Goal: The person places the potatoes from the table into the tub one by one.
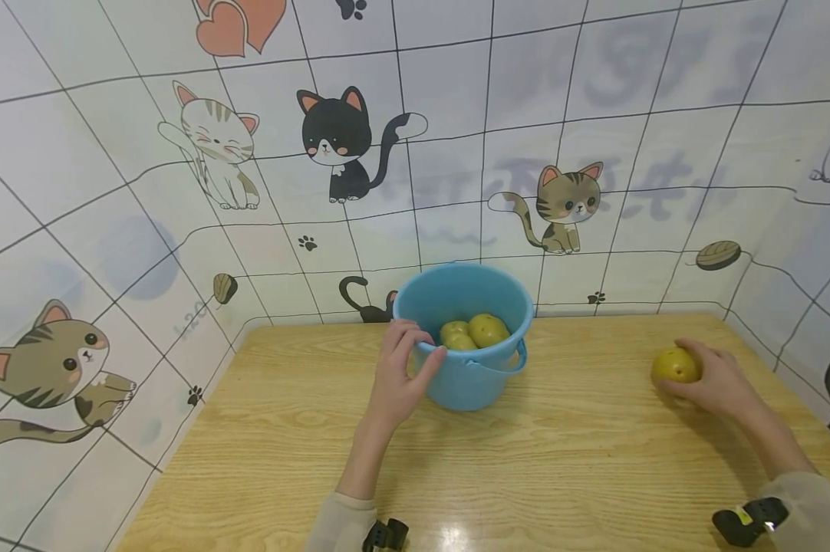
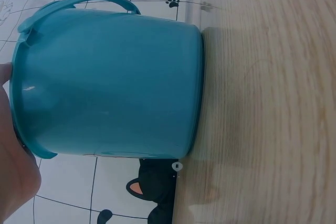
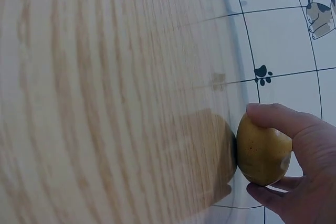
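Note:
A light-blue plastic bucket [image 1: 466, 379] stands upright on the table and holds several round yellow-green fruits [image 1: 488, 330]. At its near left rim, my left hand [image 1: 401, 376] grips the edge between thumb and fingers; some fingertips are hidden. The left wrist view shows the side of the bucket [image 2: 110, 85], with part of the left hand [image 2: 18, 161] at the rim. Far to the right, my right hand [image 1: 722, 383] holds a round yellow fruit [image 1: 675, 366] between thumb and fingers. In the right wrist view this speckled fruit [image 3: 262, 150] is at the tabletop, its underside against the wood.
The wooden table [image 1: 539, 468] runs back to a wall [image 1: 449, 222] printed with cartoon cats and grid lines. The wall also borders the table on the left and right. The bucket's handle [image 1: 518, 360] hangs down on its right front side.

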`<state>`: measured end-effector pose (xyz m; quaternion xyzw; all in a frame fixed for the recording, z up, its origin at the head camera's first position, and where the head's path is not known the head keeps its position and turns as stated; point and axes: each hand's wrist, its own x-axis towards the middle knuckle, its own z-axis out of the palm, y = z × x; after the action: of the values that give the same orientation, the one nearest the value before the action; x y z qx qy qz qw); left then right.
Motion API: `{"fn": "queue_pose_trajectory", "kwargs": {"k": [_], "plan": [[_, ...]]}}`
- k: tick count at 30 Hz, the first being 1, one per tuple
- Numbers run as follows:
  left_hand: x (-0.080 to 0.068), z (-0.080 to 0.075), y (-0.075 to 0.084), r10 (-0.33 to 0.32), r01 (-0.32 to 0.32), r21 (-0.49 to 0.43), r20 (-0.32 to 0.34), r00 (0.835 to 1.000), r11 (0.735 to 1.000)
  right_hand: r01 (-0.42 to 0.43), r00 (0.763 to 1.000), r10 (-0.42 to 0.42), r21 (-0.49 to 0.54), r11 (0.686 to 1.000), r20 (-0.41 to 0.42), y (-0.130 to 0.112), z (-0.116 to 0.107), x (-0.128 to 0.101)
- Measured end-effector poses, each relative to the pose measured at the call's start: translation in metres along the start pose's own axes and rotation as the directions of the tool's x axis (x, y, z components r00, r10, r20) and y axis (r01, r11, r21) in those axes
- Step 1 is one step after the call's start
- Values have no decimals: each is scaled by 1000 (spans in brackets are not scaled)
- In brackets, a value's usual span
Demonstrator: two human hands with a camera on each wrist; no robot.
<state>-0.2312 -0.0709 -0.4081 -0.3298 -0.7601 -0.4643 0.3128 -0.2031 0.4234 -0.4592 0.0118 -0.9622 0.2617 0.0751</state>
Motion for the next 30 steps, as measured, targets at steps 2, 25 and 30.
{"fn": "queue_pose_trajectory", "kwargs": {"k": [2,25,30], "plan": [[0,0,0,2,-2,0,-3,1000,1000,2,1000,-2,-2,1000,-15,-1,0,0],[0,1,-1,17,-17,-7,-12,1000,1000,73,975,-56,70,995,-217,-57,-9,10],[0,1,-1,24,-24,-3,-14,1000,1000,120,962,-91,100,988,-257,-74,-12,10]]}}
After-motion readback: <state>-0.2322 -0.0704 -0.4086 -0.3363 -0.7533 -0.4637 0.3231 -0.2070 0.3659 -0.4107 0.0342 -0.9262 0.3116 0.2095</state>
